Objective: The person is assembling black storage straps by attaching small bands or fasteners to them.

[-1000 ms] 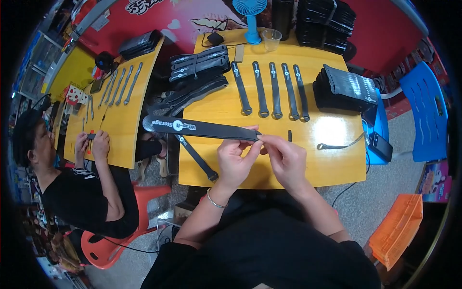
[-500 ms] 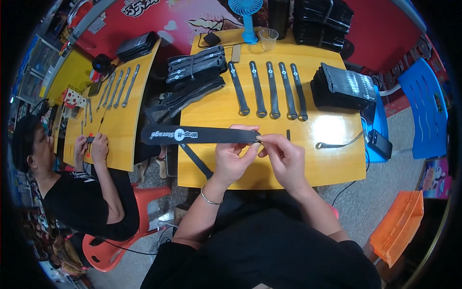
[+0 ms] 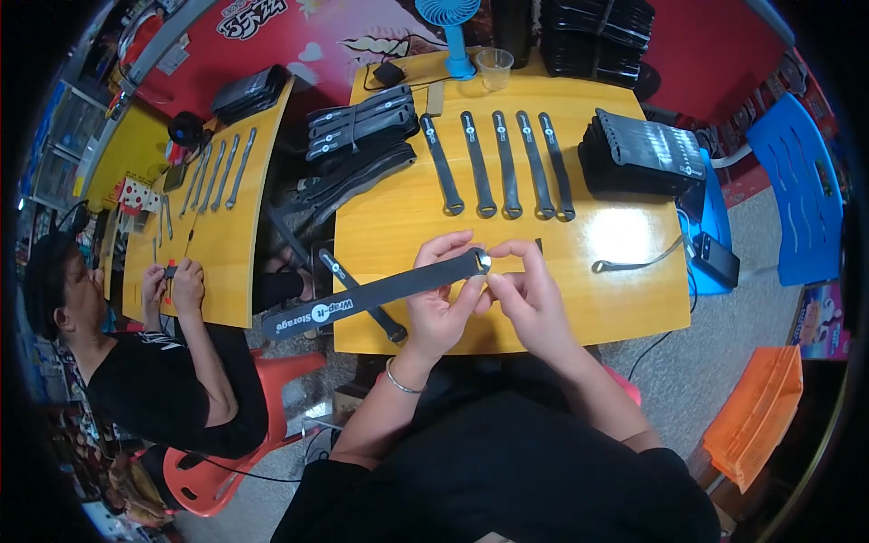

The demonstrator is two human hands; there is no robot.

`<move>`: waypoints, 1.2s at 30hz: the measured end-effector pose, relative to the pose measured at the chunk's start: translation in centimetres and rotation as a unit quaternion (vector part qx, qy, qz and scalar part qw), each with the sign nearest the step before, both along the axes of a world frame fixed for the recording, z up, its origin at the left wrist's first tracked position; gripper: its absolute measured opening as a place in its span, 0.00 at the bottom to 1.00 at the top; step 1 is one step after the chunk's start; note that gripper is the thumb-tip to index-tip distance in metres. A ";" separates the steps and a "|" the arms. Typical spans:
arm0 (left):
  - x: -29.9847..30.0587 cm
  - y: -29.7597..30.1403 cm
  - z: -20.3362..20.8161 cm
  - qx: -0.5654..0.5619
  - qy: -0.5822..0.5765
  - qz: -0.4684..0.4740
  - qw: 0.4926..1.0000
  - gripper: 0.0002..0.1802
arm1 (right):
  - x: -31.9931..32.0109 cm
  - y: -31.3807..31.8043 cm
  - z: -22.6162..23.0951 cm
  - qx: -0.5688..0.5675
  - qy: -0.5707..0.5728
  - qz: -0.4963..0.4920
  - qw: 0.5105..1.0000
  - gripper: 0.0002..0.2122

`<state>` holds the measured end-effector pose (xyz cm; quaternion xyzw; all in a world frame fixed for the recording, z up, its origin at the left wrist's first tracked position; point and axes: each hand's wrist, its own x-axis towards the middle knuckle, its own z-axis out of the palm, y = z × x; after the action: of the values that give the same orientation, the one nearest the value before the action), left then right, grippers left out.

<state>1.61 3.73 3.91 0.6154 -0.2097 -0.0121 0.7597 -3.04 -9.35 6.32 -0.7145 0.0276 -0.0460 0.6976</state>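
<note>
**A:** You're over a yellow wooden bench (image 3: 625,281) at centre frame, and your left hand (image 3: 437,299) is closed on a long black strap (image 3: 376,293) near its ringed end. Your right hand (image 3: 529,294) pinches together on that same end, right at the metal ring (image 3: 485,262).

**B:** And the strap's other end?

**A:** It runs out toward the lower left, past the bench's left edge and over the gap. A second black strap (image 3: 362,294) lies slantwise under it on the bench.

**B:** What's ahead of you?

**A:** Five black straps in a row (image 3: 498,163) lie side by side at upper centre, rings toward you. There's a loose heap of straps (image 3: 358,149) to their left and a neat stack of black straps (image 3: 643,154) at upper right. A blue desk fan (image 3: 450,32) and a clear plastic cup (image 3: 495,68) stand at the far edge. One thin metal piece (image 3: 634,264) lies right of your hands.

**B:** Room to move?

**A:** Bare wood right and left of your hands, and between them and the row. At the left of the frame another person (image 3: 118,362) sits on a red chair (image 3: 235,434) at a second yellow bench (image 3: 217,244), both hands on something small. A blue chair (image 3: 797,190) stands at the right, an orange crate (image 3: 756,416) at lower right, on a grey floor (image 3: 715,362).
</note>
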 end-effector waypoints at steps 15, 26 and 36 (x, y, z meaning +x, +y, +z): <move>0.8 1.9 0.7 0.017 0.040 -0.122 0.992 0.13 | 0.5 -1.2 0.3 -0.225 -0.188 -0.004 0.956 0.07; 1.1 1.8 0.2 0.071 0.065 -0.107 0.990 0.12 | 0.1 -1.2 1.2 -0.215 -0.103 0.010 0.971 0.04; 1.0 1.4 -0.3 0.098 0.025 -0.070 0.992 0.09 | -0.4 -4.3 1.4 -0.226 -0.030 0.031 0.973 0.07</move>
<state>2.57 5.12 3.65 0.6704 -0.2312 -0.1010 0.6978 -3.44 -13.67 7.75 -0.8524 -0.0264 -0.0504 0.5197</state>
